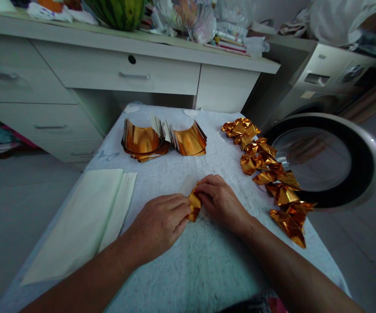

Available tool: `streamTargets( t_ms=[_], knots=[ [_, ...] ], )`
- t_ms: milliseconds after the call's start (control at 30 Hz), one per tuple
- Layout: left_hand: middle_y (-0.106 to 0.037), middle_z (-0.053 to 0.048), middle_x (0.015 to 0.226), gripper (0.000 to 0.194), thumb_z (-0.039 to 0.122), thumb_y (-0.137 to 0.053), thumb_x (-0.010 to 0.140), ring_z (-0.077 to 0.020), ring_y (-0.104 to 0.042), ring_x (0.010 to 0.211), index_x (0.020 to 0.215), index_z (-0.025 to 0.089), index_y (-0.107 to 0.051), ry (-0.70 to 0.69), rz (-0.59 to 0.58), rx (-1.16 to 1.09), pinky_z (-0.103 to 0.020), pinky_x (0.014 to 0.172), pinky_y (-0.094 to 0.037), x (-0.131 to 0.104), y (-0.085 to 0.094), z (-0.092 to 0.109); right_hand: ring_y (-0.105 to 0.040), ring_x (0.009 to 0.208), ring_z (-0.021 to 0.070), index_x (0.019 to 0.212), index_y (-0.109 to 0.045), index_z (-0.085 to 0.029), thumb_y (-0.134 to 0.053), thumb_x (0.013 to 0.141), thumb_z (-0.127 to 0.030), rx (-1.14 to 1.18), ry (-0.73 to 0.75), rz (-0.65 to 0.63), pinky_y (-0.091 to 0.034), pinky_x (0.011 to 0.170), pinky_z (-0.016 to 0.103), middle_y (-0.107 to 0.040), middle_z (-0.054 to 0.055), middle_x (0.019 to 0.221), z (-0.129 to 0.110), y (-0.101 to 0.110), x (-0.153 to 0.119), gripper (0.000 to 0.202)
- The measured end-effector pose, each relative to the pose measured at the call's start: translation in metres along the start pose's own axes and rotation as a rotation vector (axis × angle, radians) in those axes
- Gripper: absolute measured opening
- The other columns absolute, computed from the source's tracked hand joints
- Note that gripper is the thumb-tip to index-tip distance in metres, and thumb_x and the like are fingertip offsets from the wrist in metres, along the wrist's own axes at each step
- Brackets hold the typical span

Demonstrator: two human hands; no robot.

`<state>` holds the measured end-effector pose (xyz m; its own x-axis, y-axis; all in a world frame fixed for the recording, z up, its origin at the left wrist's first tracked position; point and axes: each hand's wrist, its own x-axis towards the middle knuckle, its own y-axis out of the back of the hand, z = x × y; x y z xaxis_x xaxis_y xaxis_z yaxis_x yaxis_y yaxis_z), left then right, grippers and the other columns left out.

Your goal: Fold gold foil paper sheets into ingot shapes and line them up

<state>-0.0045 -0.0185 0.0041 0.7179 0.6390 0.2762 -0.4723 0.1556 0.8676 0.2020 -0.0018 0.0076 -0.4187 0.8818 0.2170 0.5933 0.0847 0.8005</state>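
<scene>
now working at a cloth-covered table (220,265), laid with white paper sheets (73,221) at left, folded gold foil pieces (262,150) at right and curved gold foil sheets (142,140) beyond. near the table's middle, with fingers of left hand (161,221) and right hand (222,201) closed on opposite sides, gripping a small gold foil piece (194,208).

The left hand (163,219) and right hand (221,201) are hiding parts of the gold foil piece (194,206); the watermelon (118,14) is running past the top of my view; the dial (353,73) on the washing machine (327,88) is looking too small to read.
</scene>
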Motion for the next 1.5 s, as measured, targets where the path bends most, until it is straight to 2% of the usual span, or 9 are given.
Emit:
streamTargets(
  t_ms=[167, 333, 400, 533, 667, 900, 1167, 1367, 1500],
  knots=[
    [-0.072, -0.005, 0.092, 0.016, 0.016, -0.051, 0.092, -0.0209, -0.069, 0.09, 0.093, 0.019, -0.067, 0.017, 0.044, -0.039, -0.039, 0.085, -0.058, 0.002, 0.001, 0.001, -0.057, 0.095, 0.0192, 0.098, -0.069, -0.018, -0.048, 0.084, -0.002, 0.024, 0.066, -0.064, -0.047, 0.089, 0.034, -0.064, 0.007, 0.099, -0.004, 0.002, -0.003, 0.029],
    [-0.07, -0.005, 0.093, 0.015, 0.014, -0.052, 0.09, -0.0199, -0.067, 0.089, 0.091, 0.019, -0.065, 0.054, 0.047, -0.099, -0.038, 0.084, -0.056, 0.002, 0.002, 0.0, -0.052, 0.098, 0.0232, 0.098, -0.061, -0.017, -0.056, 0.068, -0.004, 0.023, 0.069, -0.166, -0.045, 0.091, 0.039, -0.058, 0.009, 0.104, -0.015, 0.013, -0.007, 0.033],
    [-0.069, -0.005, 0.092, 0.014, 0.012, -0.051, 0.09, -0.0198, -0.066, 0.087, 0.087, 0.018, -0.063, 0.072, 0.04, -0.119, -0.037, 0.082, -0.055, 0.002, 0.002, 0.0, -0.05, 0.098, 0.0238, 0.094, -0.059, -0.018, -0.059, 0.065, -0.006, 0.025, 0.061, -0.201, -0.044, 0.092, 0.04, -0.056, 0.008, 0.103, -0.019, 0.018, -0.007, 0.031],
    [-0.065, -0.004, 0.083, 0.013, 0.013, -0.052, 0.09, -0.0196, -0.062, 0.08, 0.08, 0.017, -0.06, 0.117, 0.04, -0.117, -0.036, 0.073, -0.052, 0.004, 0.002, -0.001, -0.048, 0.1, 0.0231, 0.092, -0.061, -0.019, -0.064, 0.075, -0.013, 0.033, 0.067, -0.231, -0.043, 0.091, 0.039, -0.054, 0.008, 0.105, -0.021, 0.019, -0.008, 0.018],
    [-0.062, -0.003, 0.082, 0.011, 0.013, -0.055, 0.089, -0.0196, -0.059, 0.08, 0.079, 0.018, -0.059, 0.133, 0.02, -0.122, -0.035, 0.072, -0.05, 0.003, 0.002, -0.002, -0.049, 0.1, 0.0219, 0.089, -0.068, -0.021, -0.062, 0.087, -0.017, 0.003, 0.057, -0.21, -0.043, 0.09, 0.038, -0.055, 0.007, 0.105, -0.017, 0.013, -0.008, 0.008],
    [-0.059, -0.002, 0.091, 0.012, 0.009, -0.064, 0.079, -0.0202, -0.057, 0.091, 0.076, 0.019, -0.059, 0.243, 0.028, -0.188, -0.037, 0.08, -0.048, 0.0, 0.005, -0.003, -0.049, 0.103, 0.0222, 0.088, -0.071, -0.021, -0.064, 0.086, -0.014, -0.005, 0.021, -0.221, -0.043, 0.093, 0.039, -0.056, 0.007, 0.107, -0.016, 0.011, -0.006, 0.01],
    [-0.055, -0.002, 0.094, 0.012, 0.013, -0.057, 0.084, -0.0194, -0.053, 0.096, 0.075, 0.019, -0.06, 0.309, 0.005, -0.232, -0.038, 0.086, -0.045, 0.0, 0.007, -0.002, -0.049, 0.104, 0.0223, 0.091, -0.069, -0.018, -0.06, 0.09, -0.018, 0.005, -0.018, -0.22, -0.04, 0.097, 0.041, -0.056, 0.009, 0.108, -0.02, 0.01, -0.006, 0.009],
    [-0.054, -0.003, 0.093, 0.017, 0.017, -0.052, 0.089, -0.0205, -0.051, 0.095, 0.074, 0.018, -0.061, 0.347, 0.004, -0.194, -0.04, 0.086, -0.045, 0.003, 0.009, 0.002, -0.05, 0.1, 0.0221, 0.081, -0.065, -0.016, -0.06, 0.089, -0.015, -0.022, -0.066, -0.188, -0.04, 0.093, 0.04, -0.058, 0.009, 0.102, -0.023, 0.005, -0.003, 0.009],
    [-0.053, -0.004, 0.093, 0.015, 0.019, -0.056, 0.086, -0.0221, -0.05, 0.096, 0.073, 0.018, -0.061, 0.382, 0.036, -0.125, -0.041, 0.086, -0.045, 0.004, 0.007, 0.004, -0.051, 0.097, 0.0212, 0.078, -0.062, -0.016, -0.062, 0.086, -0.014, -0.011, -0.073, -0.138, -0.041, 0.09, 0.039, -0.059, 0.007, 0.098, -0.022, 0.002, -0.002, 0.008]
  ],
)
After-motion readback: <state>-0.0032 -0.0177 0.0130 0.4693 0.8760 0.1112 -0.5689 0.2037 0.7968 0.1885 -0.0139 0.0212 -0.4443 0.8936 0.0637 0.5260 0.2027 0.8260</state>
